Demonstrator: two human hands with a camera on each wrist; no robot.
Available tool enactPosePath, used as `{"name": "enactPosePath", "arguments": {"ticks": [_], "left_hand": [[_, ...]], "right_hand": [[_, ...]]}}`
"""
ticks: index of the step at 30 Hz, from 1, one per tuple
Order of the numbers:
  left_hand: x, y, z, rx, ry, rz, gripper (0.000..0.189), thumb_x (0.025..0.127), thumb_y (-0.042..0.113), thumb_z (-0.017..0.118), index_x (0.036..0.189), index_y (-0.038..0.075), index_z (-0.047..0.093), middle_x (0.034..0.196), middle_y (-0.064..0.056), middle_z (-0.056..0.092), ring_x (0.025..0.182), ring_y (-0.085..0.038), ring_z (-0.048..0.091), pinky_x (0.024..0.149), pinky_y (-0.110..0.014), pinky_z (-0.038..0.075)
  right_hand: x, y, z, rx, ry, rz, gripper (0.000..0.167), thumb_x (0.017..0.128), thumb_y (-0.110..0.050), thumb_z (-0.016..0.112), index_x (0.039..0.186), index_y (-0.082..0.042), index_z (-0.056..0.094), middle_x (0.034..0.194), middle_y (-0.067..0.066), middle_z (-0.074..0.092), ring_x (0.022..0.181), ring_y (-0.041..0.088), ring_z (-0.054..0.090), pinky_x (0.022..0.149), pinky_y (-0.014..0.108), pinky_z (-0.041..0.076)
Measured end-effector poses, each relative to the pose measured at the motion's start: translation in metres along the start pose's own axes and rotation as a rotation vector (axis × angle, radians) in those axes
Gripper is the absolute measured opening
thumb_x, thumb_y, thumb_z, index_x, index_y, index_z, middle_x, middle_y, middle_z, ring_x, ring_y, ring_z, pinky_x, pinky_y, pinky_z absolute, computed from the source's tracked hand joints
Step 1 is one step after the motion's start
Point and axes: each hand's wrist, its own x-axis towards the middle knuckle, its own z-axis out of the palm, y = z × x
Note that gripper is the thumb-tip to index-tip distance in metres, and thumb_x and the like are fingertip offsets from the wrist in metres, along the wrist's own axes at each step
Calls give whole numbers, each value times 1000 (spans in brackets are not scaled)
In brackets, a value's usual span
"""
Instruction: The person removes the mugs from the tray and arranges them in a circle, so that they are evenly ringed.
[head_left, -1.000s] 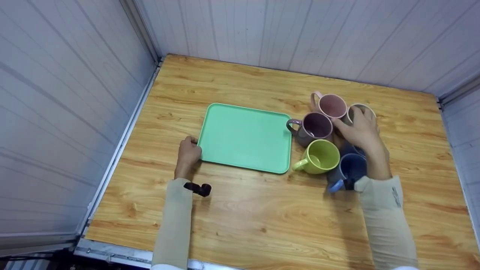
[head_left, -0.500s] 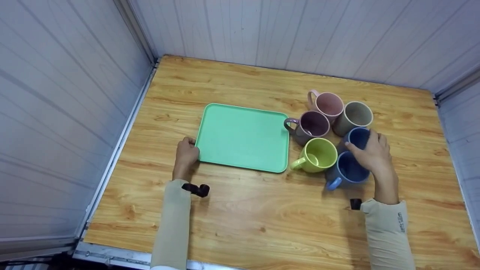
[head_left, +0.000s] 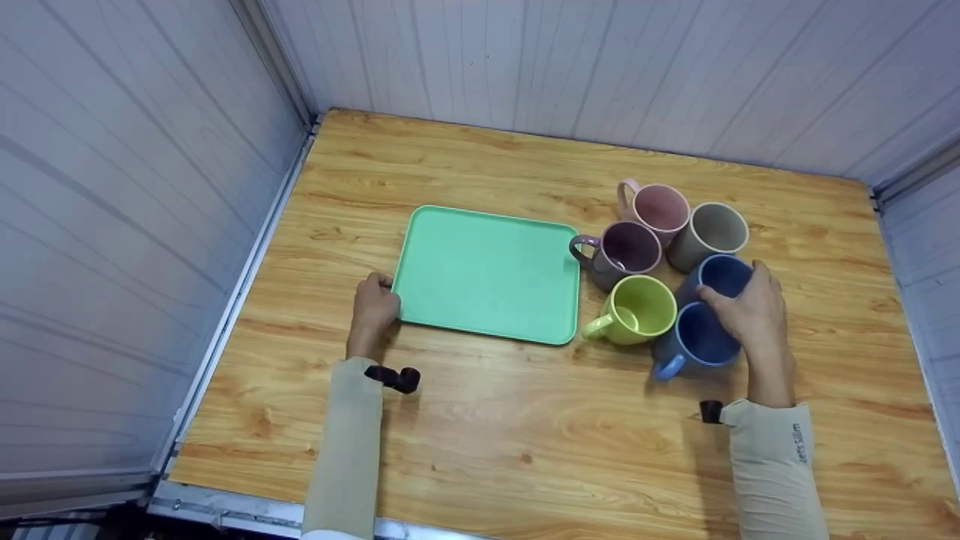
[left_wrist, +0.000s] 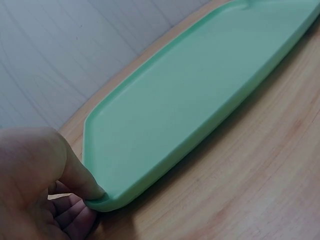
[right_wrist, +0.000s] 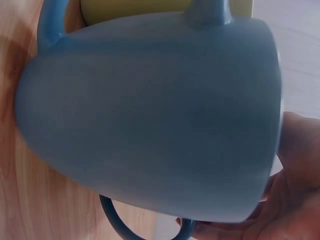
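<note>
My left hand [head_left: 373, 307] pinches the near left corner of a flat green tray [head_left: 487, 274], thumb over the rim and fingers beneath, as the left wrist view shows. On the right, my right hand [head_left: 759, 311] holds the rear blue mug [head_left: 724, 271], thumb and fingers spread to either side of its rim. Just in front of that mug stands a second blue mug [head_left: 705, 334], its handle toward me. This nearer mug fills the right wrist view and hides much of the hand [right_wrist: 295, 200] and the mug behind.
Close beside the blue mugs stand a yellow-green mug [head_left: 641, 309], a purple mug [head_left: 631, 249], a pink mug [head_left: 661, 208] and a grey mug [head_left: 718, 227], all upright. The purple mug's handle overlaps the tray's right edge. Pale panels [head_left: 480, 67] border the wooden table [head_left: 480, 420].
My right hand has moved from the grey mug nearer to me, onto the rear blue mug. The left hand has stayed on the tray corner.
</note>
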Motion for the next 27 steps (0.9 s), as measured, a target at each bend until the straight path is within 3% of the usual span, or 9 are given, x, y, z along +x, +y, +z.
{"name": "enactPosePath", "arguments": {"ticks": [9, 20, 27], "left_hand": [[1, 2, 0, -4, -2, -21, 45, 86, -1, 32, 128, -2, 46, 112, -17, 49, 94, -26, 45, 79, -34, 40], [3, -2, -1, -21, 0, -14, 44, 84, -3, 33, 126, -2, 46, 106, -16, 49, 87, -24, 44, 73, -31, 39], [2, 0, -2, -3, 10, -18, 40, 85, -3, 34, 123, -2, 48, 109, -17, 49, 91, -26, 44, 76, -33, 39]], "right_hand": [[-3, 2, -1, 5, 14, 25, 97, 86, -45, 62, 149, 9, 10, 147, 38, 22, 133, 52, 27, 109, 60, 24], [-4, 4, 2, 5, 3, 14, 94, 88, -46, 58, 148, 8, 11, 147, 38, 21, 134, 52, 26, 108, 61, 24], [-11, -5, -1, 33, 86, -20, 84, 92, -47, 50, 148, 6, 16, 149, 34, 21, 136, 51, 20, 110, 59, 19]]}}
